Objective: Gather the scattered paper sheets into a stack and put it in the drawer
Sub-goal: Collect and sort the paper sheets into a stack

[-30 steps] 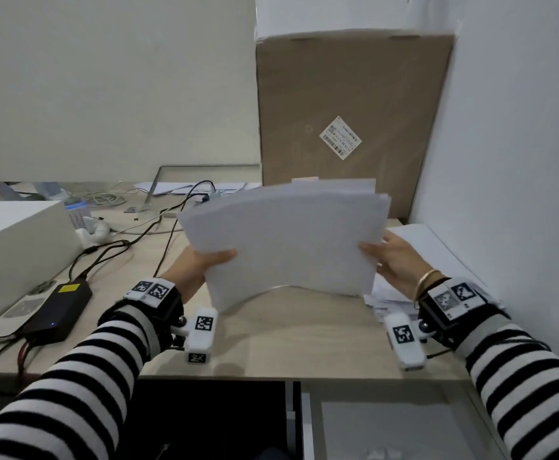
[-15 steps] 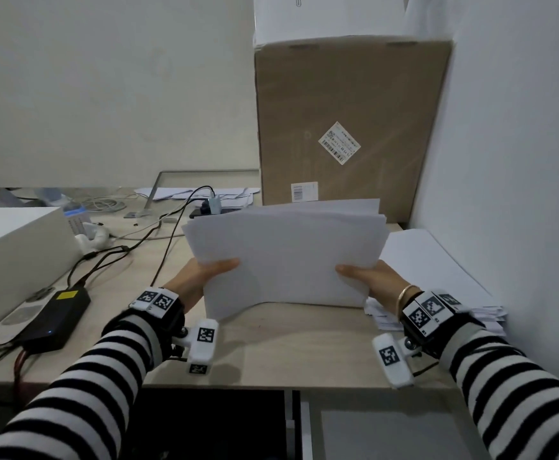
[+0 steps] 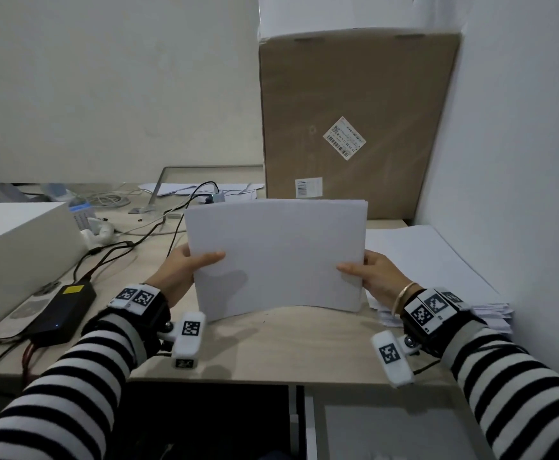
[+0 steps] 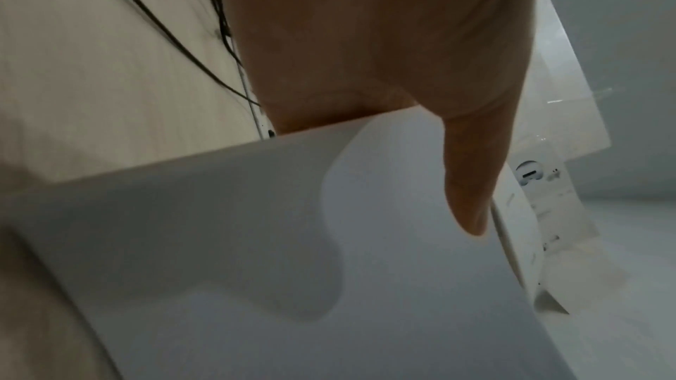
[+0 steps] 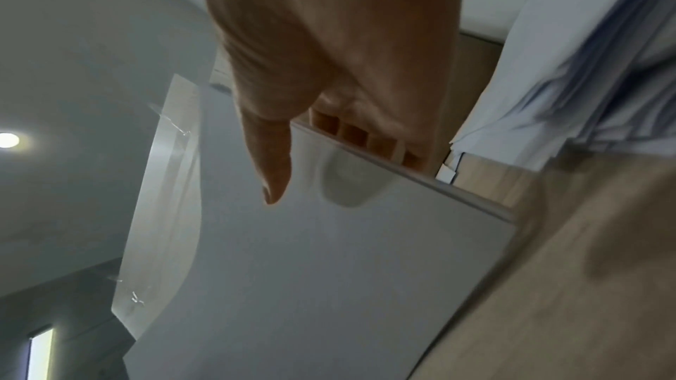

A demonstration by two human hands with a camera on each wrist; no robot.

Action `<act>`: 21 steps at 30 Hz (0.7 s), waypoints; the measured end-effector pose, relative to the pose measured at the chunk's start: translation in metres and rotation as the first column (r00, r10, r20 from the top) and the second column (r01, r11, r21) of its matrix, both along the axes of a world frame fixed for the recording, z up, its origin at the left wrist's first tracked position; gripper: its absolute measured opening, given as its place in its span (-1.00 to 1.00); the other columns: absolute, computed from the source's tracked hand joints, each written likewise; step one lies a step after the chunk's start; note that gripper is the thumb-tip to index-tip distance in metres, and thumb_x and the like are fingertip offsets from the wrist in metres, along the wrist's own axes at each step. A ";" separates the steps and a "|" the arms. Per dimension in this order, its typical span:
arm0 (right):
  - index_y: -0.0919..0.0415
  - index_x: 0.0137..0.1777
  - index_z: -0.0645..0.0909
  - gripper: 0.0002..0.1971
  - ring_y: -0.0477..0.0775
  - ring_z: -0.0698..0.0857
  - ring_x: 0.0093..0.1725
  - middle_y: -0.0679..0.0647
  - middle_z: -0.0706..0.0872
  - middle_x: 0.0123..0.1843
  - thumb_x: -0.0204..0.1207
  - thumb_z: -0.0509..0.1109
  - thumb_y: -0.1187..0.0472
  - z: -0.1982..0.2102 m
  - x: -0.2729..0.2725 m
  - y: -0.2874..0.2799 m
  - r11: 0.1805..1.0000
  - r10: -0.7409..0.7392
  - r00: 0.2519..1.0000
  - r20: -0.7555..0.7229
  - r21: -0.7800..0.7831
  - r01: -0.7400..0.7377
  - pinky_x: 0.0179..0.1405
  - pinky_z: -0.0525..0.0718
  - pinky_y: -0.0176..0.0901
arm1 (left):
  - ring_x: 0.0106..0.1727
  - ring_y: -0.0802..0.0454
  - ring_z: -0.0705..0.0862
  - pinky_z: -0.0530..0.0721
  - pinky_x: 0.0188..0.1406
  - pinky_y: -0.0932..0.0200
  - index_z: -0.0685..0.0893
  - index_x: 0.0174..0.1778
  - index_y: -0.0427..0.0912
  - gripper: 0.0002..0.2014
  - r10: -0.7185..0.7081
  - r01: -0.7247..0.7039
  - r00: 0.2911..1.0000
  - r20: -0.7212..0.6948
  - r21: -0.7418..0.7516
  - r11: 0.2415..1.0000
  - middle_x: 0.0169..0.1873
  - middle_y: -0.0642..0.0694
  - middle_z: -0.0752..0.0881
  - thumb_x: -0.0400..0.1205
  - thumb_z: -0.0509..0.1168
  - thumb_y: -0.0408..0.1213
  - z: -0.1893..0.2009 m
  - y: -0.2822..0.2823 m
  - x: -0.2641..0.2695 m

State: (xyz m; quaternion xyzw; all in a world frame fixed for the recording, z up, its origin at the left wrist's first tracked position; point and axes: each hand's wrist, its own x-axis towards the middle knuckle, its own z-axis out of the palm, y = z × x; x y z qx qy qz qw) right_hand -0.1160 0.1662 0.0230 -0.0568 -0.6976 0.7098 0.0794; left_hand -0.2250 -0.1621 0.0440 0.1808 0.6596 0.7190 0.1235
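A stack of white paper sheets (image 3: 278, 254) stands upright on its lower edge on the wooden desk (image 3: 271, 343), bowed slightly. My left hand (image 3: 188, 267) grips its left edge, thumb in front and fingers behind. My right hand (image 3: 371, 273) grips the right edge the same way. In the left wrist view the thumb (image 4: 472, 184) lies on the stack of sheets (image 4: 329, 285). From the right wrist camera the thumb (image 5: 270, 163) presses the front sheet (image 5: 329, 285), with fingers curled behind the edge. An open grey drawer (image 3: 387, 429) shows below the desk's front edge at the right.
A second pile of white sheets (image 3: 437, 270) lies on the desk at the right, against the wall. A tall cardboard box (image 3: 354, 121) stands behind. At the left are a white box (image 3: 15, 240), a black power adapter (image 3: 62, 310) and several cables (image 3: 115, 250).
The stack has come down from a tilted, fanned hold to stand squared on the desk. Both hands moved lower with it and the sheet edges are now aligned.
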 end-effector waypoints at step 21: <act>0.29 -0.15 0.67 -0.87 -0.06 0.50 -0.49 0.10 0.65 -0.39 0.55 0.39 0.23 0.035 0.033 0.030 0.823 -0.121 0.985 0.127 0.567 0.028 -0.50 0.42 -0.37 | -0.03 -0.25 0.75 0.72 0.09 -0.16 0.72 0.03 -0.32 -0.55 0.091 -0.088 0.996 -0.009 -0.359 0.929 -0.03 -0.28 0.78 0.22 0.59 -0.34 0.031 0.042 -0.013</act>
